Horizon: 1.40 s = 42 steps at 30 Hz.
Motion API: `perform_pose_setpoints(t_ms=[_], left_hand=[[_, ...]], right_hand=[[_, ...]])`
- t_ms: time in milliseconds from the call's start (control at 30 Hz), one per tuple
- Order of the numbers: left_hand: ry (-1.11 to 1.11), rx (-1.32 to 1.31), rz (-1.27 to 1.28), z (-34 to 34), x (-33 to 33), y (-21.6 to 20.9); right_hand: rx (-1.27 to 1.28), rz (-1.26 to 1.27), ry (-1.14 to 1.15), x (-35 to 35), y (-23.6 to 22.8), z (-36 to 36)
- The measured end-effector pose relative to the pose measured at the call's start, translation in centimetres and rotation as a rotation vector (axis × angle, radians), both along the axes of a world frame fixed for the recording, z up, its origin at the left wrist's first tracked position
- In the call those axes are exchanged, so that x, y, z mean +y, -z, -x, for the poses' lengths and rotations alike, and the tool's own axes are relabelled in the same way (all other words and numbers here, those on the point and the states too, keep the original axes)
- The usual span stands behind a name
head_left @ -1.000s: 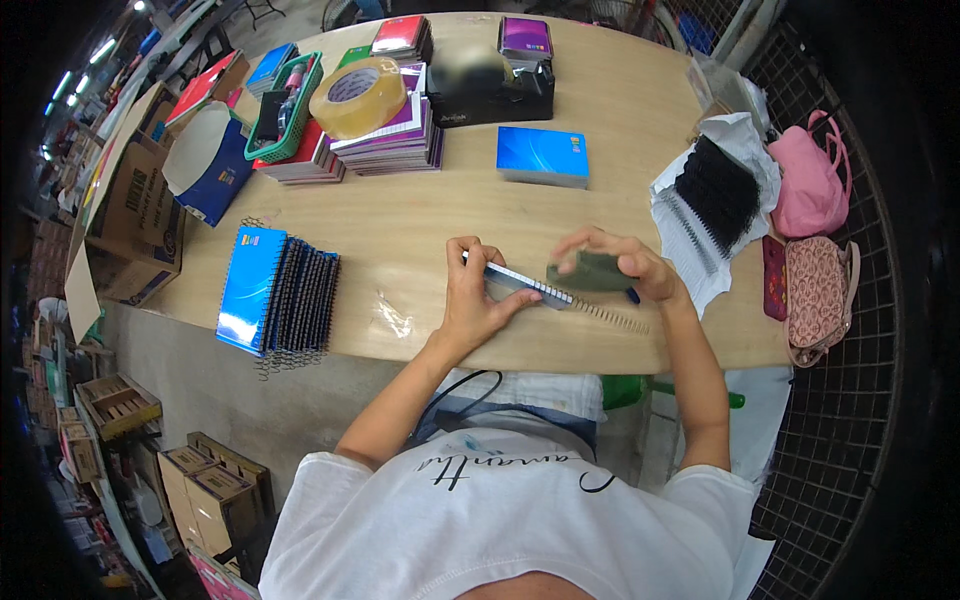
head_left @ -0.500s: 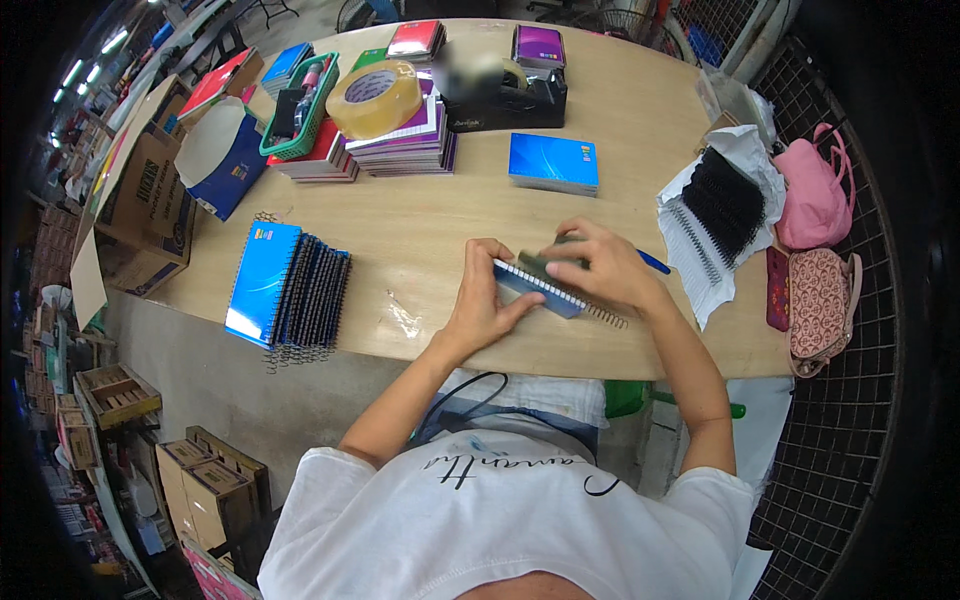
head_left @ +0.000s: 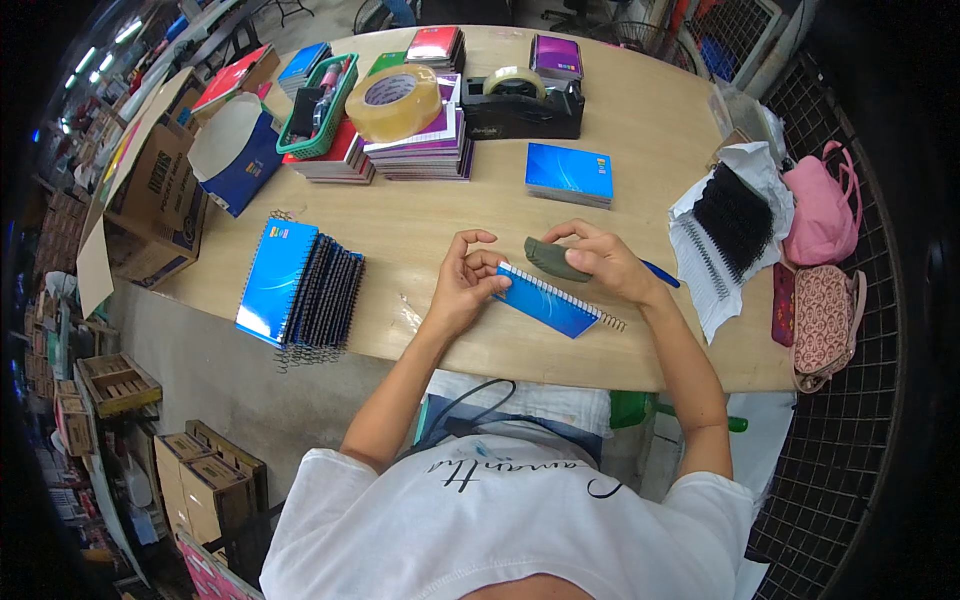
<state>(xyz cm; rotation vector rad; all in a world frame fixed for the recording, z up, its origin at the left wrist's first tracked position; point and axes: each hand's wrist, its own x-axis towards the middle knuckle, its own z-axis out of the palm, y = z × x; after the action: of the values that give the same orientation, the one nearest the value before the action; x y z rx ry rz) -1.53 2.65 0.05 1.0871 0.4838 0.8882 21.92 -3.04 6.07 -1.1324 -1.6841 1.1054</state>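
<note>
A small blue spiral notebook (head_left: 545, 303) is in front of me, its spine edge tilted down to the right. My left hand (head_left: 466, 285) pinches its left end between thumb and fingers. A loose end of wire coil (head_left: 613, 323) juts past the right end of the spine. Just above the spine, my right hand (head_left: 607, 262) grips a dark green, curved, flat piece (head_left: 553, 260) whose kind I cannot make out; a gap shows between it and the notebook. Left of my hands stands a stack of blue coil-bound notebooks (head_left: 272, 275). A pile of blue booklets (head_left: 568, 172) lies beyond.
Black coils (head_left: 733, 220) rest on white paper at the right, beside a pink bag (head_left: 822, 210) and a patterned pouch (head_left: 824, 312). A blue pen (head_left: 661, 275) lies by my right wrist. Farther back are a tape dispenser (head_left: 525, 112), a tape roll (head_left: 393, 103) and a green basket (head_left: 328, 118).
The green piece has come up off the notebook's spine in my right hand. The notebook has tipped so more of its blue cover shows, and my left fingers have shifted to its end.
</note>
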Motion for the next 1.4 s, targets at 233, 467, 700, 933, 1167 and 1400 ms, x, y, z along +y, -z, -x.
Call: perform_pose_setpoints(t_ms=[233,467,700,933,1167,1400], left_hand=[[0.022,-0.003,-0.031,0.2,-0.2,0.1],[0.011,-0.037,0.026,-0.2,-1.6,-2.7],[-0.034,0.070,-0.087,-0.7,-2.6,-3.4],[-0.047,0.090,-0.032,-1.6,-3.6,-4.8],[-0.080,0.121,-0.124,-1.3,-3.4,-4.7],[-0.071,0.108,-0.082,-1.8,-4.3,-5.9]], right_hand=[[-0.163,0.200,0.215,0.4,1.4,-1.1],[-0.863,-0.285,0.564,-3.8,1.5,-3.6],[-1.051,-0.121,0.790,-10.6,6.6,-5.3],[-0.779,-0.295,0.928,-10.2,5.4,-5.5],[-0.377,-0.248,0.719,-9.2,-1.8,-2.5],[-0.334,-0.253,0.382,-5.7,-4.6,2.6]])
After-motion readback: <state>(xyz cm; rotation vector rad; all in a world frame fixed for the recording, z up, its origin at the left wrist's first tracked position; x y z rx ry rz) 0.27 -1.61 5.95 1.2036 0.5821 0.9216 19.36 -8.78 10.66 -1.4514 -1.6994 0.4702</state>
